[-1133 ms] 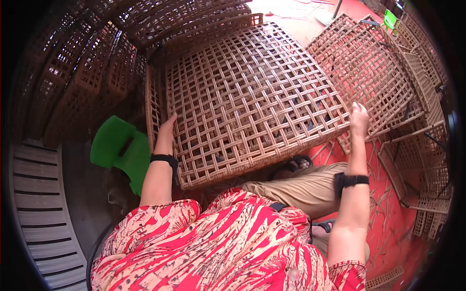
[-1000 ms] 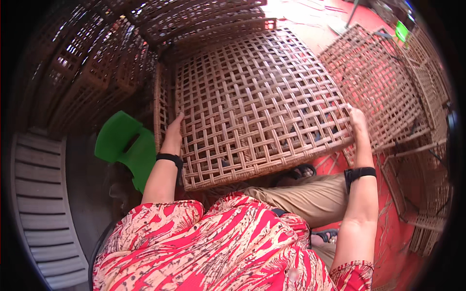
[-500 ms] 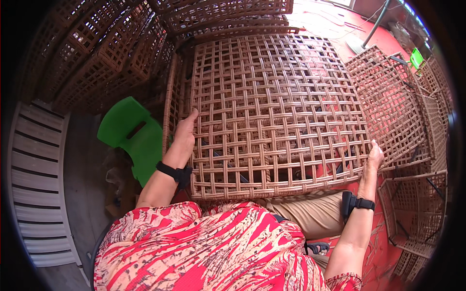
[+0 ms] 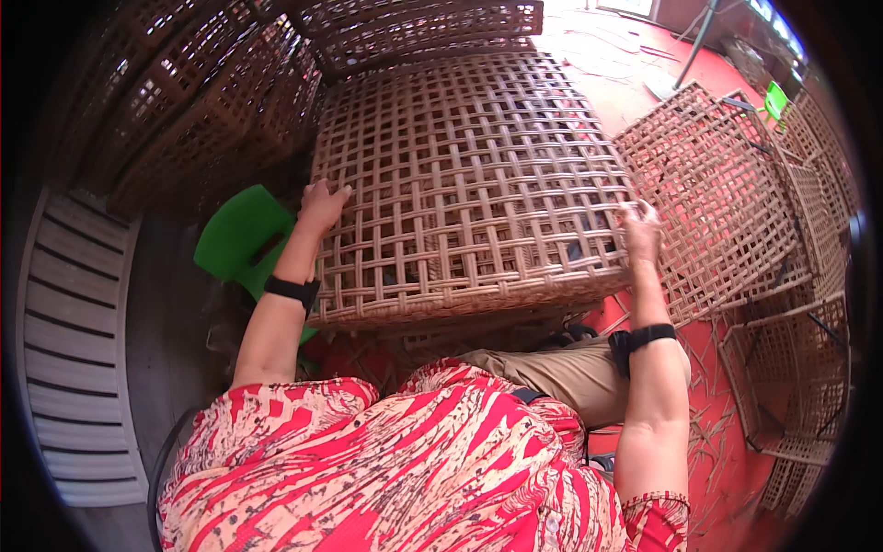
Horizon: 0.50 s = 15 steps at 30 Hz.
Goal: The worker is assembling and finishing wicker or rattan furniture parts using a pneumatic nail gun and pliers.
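A large brown wicker panel (image 4: 469, 184) with an open, square weave lies in front of me, its near edge just beyond my lap. My left hand (image 4: 322, 204) grips its left edge, with the thumb on top of the weave and the other fingers partly hidden. On the opposite edge, my right hand (image 4: 641, 228) is closed with its fingers curled over the rim. Other woven pieces show through the gaps underneath, but their shape is hard to make out.
Dark wicker pieces (image 4: 212, 120) are stacked at the far left. A green plastic chair (image 4: 241, 230) stands left of the panel, near a white slatted board (image 4: 78, 350). More wicker panels (image 4: 713, 202) and a wicker frame (image 4: 791, 377) occupy the right. Scraps litter the red floor (image 4: 708, 442).
The panel has moved away from me and to the left, with both hands on its edges. My right hand's fingers have curled over the rim.
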Motion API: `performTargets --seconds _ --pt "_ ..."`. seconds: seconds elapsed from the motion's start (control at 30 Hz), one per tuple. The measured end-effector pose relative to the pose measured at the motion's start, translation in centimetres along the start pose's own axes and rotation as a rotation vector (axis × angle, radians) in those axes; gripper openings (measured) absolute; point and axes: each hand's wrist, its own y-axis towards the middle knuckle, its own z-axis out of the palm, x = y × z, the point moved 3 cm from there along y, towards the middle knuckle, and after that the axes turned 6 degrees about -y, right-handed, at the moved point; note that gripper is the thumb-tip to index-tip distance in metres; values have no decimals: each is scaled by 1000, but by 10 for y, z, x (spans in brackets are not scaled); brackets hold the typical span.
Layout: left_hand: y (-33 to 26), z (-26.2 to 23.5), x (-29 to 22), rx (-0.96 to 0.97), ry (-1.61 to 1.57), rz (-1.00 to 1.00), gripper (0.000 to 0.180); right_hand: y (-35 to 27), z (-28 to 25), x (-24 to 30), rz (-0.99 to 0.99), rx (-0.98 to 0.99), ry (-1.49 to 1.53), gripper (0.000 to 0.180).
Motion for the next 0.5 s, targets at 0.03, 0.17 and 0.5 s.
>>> performTargets --seconds 0.03,0.17,0.5 --pt "-16 -3 13 0 95 52 64 -34 -15 58 -70 -13 -268 57" --pt "-33 -5 19 40 268 185 68 -25 -10 37 -22 2 -112 58" --pt "-94 -2 101 122 -405 -78 76 15 -26 -90 9 115 81 49"
